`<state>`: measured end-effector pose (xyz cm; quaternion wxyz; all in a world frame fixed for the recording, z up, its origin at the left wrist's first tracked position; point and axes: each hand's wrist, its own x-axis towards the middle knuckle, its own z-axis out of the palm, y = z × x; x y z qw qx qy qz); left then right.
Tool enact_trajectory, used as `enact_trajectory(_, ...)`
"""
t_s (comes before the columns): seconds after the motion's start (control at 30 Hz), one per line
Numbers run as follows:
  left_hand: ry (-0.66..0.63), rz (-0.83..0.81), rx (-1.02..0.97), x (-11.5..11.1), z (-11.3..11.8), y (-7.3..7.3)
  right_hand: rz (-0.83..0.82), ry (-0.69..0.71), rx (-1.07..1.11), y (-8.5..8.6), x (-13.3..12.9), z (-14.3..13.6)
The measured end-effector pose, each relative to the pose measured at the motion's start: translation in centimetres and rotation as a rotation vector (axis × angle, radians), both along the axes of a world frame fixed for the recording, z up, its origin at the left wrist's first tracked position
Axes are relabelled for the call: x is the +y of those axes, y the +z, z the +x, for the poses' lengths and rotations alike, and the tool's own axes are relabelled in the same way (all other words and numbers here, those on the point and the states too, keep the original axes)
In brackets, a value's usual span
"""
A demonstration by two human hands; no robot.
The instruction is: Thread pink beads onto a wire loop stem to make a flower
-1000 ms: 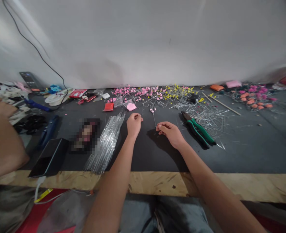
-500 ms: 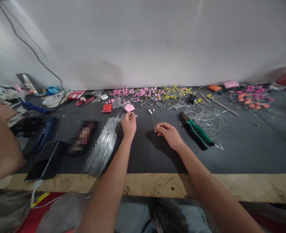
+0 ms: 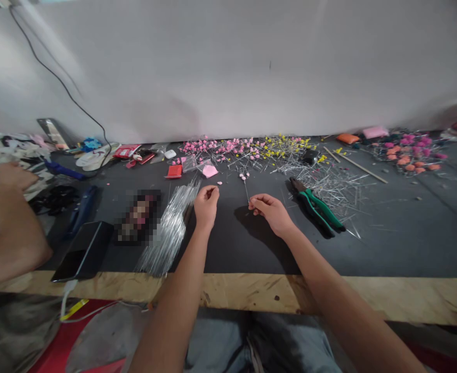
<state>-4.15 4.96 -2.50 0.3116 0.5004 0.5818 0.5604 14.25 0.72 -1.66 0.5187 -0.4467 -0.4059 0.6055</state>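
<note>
My right hand (image 3: pixel 267 211) pinches a thin metal wire (image 3: pixel 246 190) that stands up and away from me, with small pink pieces (image 3: pixel 244 177) at its far end. To its left, my left hand (image 3: pixel 206 207) is closed, thumb against fingers; whatever it may hold is too small or hidden. A tiny pink bit (image 3: pixel 219 183) shows just beyond the left fingertips. A flattened pink lump (image 3: pixel 209 171) lies behind that hand, beside a red block (image 3: pixel 174 171). Left of my left forearm lies a bundle of straight silver wires (image 3: pixel 168 228).
Green-handled pliers (image 3: pixel 318 208) lie right of my right hand, by loose wire pieces (image 3: pixel 329 181). Pink-tipped wires (image 3: pixel 220 148) and yellow-tipped wires (image 3: pixel 286 147) line the wall. A black power bank or phone (image 3: pixel 83 254) sits front left, near another person's arm (image 3: pixel 14 228).
The view has shifted slightly. The pink bit now shows a little apart from my left fingertips. At the far left, the other person's arm has drawn back left. My right hand keeps its grip.
</note>
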Motion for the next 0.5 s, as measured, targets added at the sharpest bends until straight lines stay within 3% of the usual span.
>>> enact_trajectory(0.17, -0.006, -0.046, -0.089, 0.22, 0.3, 0.06, 0.011, 0.004, -0.019, 0.02, -0.01, 0.0)
enact_trajectory(0.5, -0.05, -0.02, -0.07, -0.13, 0.13, 0.24, 0.019, 0.002, -0.001, -0.27, 0.07, 0.04)
